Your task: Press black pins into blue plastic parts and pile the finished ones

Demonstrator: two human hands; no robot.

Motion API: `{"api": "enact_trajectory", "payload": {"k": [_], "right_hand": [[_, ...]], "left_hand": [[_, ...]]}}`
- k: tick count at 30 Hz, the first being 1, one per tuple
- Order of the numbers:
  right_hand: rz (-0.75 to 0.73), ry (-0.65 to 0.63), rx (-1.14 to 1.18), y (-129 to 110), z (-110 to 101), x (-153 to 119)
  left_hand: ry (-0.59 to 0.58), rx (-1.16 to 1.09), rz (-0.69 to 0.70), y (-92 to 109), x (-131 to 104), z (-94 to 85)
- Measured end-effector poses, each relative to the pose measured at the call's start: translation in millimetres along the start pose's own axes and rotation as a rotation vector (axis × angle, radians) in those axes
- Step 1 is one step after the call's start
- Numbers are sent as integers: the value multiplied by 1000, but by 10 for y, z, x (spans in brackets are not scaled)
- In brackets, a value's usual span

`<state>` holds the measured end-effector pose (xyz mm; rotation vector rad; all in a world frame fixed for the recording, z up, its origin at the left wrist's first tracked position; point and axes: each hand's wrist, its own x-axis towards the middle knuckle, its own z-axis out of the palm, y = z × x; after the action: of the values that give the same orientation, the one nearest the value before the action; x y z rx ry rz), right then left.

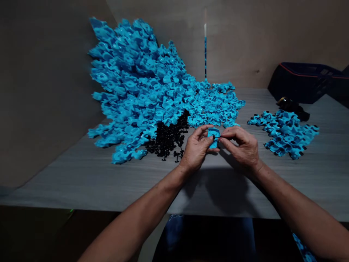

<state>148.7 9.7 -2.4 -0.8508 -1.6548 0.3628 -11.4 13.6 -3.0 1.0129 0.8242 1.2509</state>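
Note:
My left hand point(196, 145) is closed around a small light-blue plastic toy car body point(213, 133), its hollow underside turned up. The left thumb presses at a dark part within the hollow. From the right side, my right hand point(241, 145) pinches a thin black wheel axle point(217, 137) that lies across the car body. The fingertips cover part of the axle, so I cannot tell whether it is seated. Beyond my left hand lies a heap of black wheel axles point(169, 136), some with small wheels visible at their ends.
A tall pile of blue car bodies point(136, 80) leans against the wall panels at left and back. On the right is a smaller group of blue cars with black wheels point(289, 131). Behind it are a dark object point(294, 108) and a dark blue bin point(300, 82). The table's front edge point(136, 209) runs below my forearms.

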Motion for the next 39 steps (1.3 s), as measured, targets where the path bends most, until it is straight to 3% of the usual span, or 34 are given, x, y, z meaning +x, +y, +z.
{"api": "enact_trajectory", "payload": {"k": [6, 14, 23, 32, 39], "right_hand": [[-267, -22, -150, 24, 0, -23], [-298, -77, -200, 42, -54, -9], [-411, -74, -264, 40, -78, 26], [-208, -41, -134, 44, -44, 16], [202, -119, 187, 96, -62, 35]], "left_hand": [[0, 153, 121, -67, -19, 61], [-24, 195, 96, -36, -60, 94], [-123, -12, -24, -44, -57, 48], [-55, 47, 28, -51, -43, 38], [-6, 166, 156, 0, -74, 54]]}}
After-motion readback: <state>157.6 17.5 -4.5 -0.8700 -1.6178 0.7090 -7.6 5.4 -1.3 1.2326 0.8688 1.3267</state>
